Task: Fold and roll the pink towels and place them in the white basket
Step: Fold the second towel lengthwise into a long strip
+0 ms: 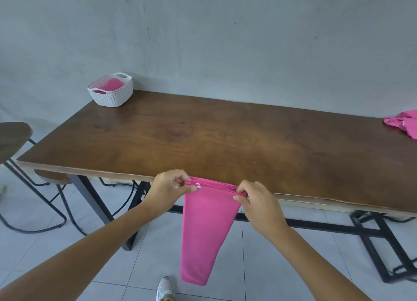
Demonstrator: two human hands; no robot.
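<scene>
beside table (203,131), hands (168,188) pinch folded towel (205,233).

Text: none can be read.
Labels, brands: none are made out on the towel (206,228), basket (112,97) or table (203,138).
Numbers, signs: none are seen.

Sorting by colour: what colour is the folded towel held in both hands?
Solid bright pink, no pattern: the folded cloth towel, best in the head view.
</scene>
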